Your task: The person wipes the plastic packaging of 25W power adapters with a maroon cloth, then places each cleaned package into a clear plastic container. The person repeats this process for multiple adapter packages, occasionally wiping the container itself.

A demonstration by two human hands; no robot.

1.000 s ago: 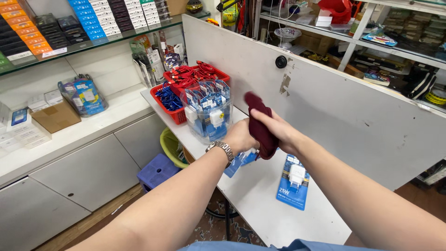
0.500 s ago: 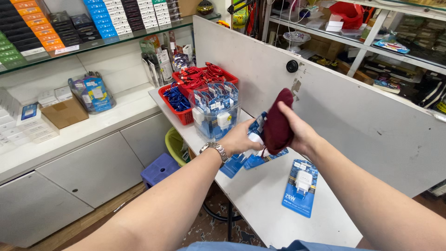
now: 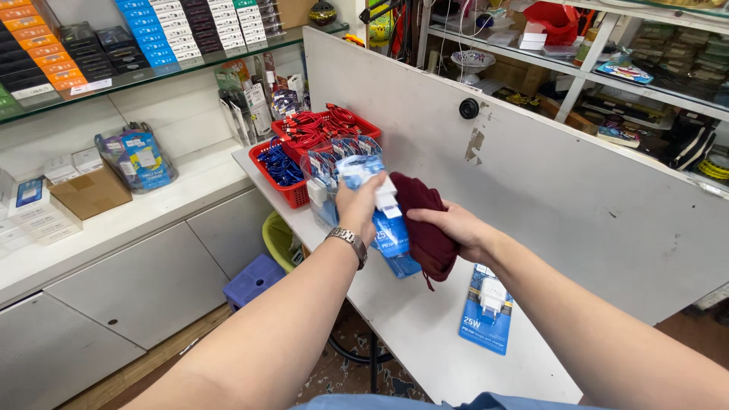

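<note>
Left hand (image 3: 357, 206) clamped on blue charger pack (image 3: 386, 220), held up over white table (image 3: 410, 326); right hand (image 3: 456, 228) bunched round maroon cloth (image 3: 425, 224), pressed vs pack's side. Second charger pack (image 3: 486, 307) flat on table nearby, red basket (image 3: 292, 193) of cables behind

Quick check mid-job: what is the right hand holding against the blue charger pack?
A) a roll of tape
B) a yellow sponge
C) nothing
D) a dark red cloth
D: the right hand grips a dark red cloth pressed against the blue charger pack that the left hand holds up.
</note>
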